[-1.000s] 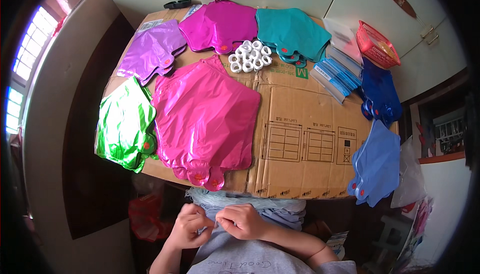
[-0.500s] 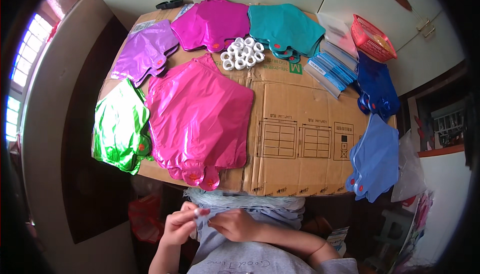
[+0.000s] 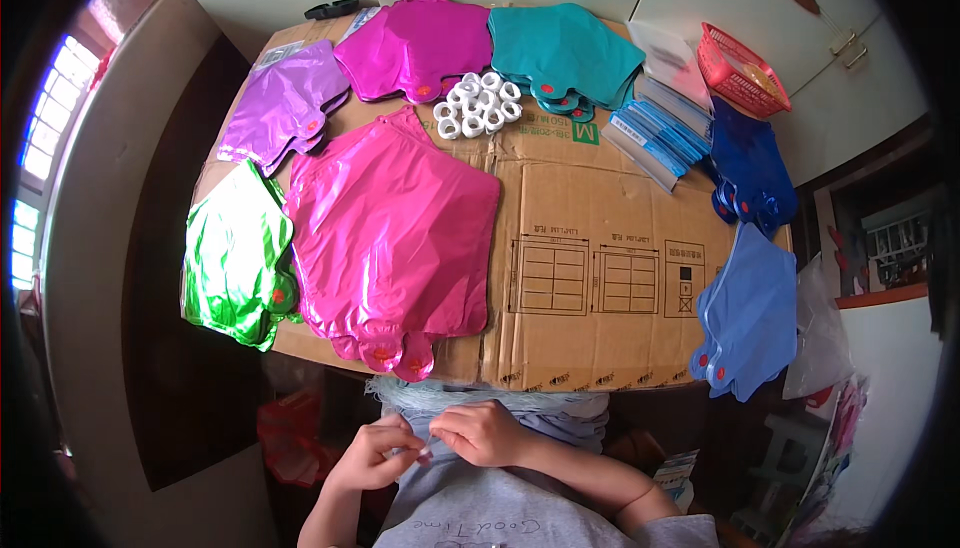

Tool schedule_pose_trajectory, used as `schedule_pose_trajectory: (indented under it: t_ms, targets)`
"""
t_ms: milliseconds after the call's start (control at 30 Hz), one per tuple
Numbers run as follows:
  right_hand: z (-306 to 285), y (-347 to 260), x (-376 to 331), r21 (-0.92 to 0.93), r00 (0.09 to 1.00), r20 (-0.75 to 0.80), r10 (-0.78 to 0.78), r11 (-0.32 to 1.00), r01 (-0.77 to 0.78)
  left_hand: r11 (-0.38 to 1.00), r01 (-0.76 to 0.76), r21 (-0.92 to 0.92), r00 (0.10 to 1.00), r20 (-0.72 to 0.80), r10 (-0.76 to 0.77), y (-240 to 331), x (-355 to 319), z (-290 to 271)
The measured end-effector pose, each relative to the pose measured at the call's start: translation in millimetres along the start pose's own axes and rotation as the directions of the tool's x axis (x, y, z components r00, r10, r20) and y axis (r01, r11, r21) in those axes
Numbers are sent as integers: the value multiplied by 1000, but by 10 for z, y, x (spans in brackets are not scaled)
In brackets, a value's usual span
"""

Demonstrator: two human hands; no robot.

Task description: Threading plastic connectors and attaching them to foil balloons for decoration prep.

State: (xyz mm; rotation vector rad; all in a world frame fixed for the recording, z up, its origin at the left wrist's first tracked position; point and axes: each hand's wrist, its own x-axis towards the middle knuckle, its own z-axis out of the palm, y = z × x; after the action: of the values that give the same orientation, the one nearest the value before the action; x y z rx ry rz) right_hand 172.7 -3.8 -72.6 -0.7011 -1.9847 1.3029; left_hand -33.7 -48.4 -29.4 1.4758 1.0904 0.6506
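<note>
In front of my lap, below the table edge, both hands work close together. My left hand point(image 3: 380, 454) is closed in a pinch on a small white-and-reddish piece point(image 3: 425, 456), mostly covered by the fingers. Just beside it my right hand point(image 3: 483, 434) is closed too, its fingertips together; what they grip is too small to make out. On the table ahead lies a stack of flat pink foil balloons point(image 3: 395, 233) with rounded tabs hanging at the near edge. Beyond it is a cluster of small white rings point(image 3: 478, 105).
Cardboard point(image 3: 590, 198) covers the table. Around its rim lie green point(image 3: 238, 253), lilac point(image 3: 282, 108), magenta point(image 3: 415, 48), teal point(image 3: 565, 58), dark blue point(image 3: 752, 168) and light blue point(image 3: 748, 313) foil stacks. Blue-and-clear packets point(image 3: 660, 138) and a red basket point(image 3: 742, 70) sit at the right back.
My left hand has turned and lowered, bringing the small white-and-reddish piece down and right. My right hand has risen slightly. The table items stay put, though the view has shifted a little.
</note>
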Motion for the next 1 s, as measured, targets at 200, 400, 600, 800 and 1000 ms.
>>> schedule_pose_trajectory:
  t_ms: [200, 400, 600, 800, 1000]
  targets:
    - [34, -115, -85, -82, 1000, 11, 26, 996, -25, 981, 21, 195, 943, -330, 45, -43, 93, 125]
    - [91, 98, -89, -90, 999, -31, 40, 995, -42, 804, 3, -595, 1000, 8, 2, -185, -10, 2]
    - [-23, -50, -132, -195, 1000, -12, 22, 980, -24, 820, -42, 571, 995, -50, 86, 173, 218, 51]
    - [-60, 146, -232, -56, 994, -82, 72, 995, -77, 749, -106, -654, 994, -96, 56, -194, 10, 53]
    - [-185, -167, -147, -137, 999, -38, -22, 990, 17, 944, -80, 319, 992, -71, 108, 23, 223, 89]
